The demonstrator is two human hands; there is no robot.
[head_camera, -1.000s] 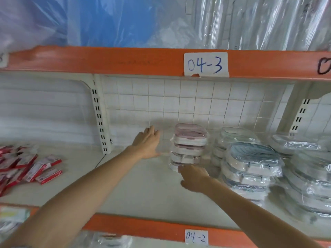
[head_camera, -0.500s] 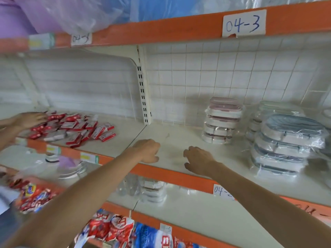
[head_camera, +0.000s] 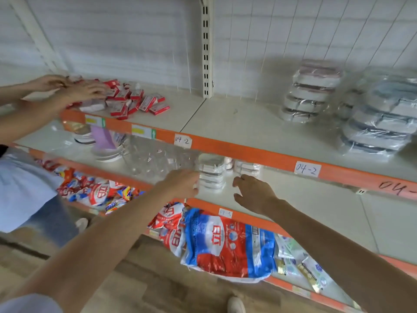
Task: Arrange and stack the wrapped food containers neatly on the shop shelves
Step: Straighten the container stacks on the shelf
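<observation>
Bare forearms; a pale sleeve edge; a white shoe.

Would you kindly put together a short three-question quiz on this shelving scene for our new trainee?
1. True or false: the right hand already grips the wrapped container stack on the lower shelf.
2. Which label marks the orange shelf edge above that stack? A) 04-2 B) 07-5 C) 01-9
3. Fill in: the left hand is at the stack's ____ side.

Key: 1 false, it is open and apart from it; 2 A; 3 left.
</observation>
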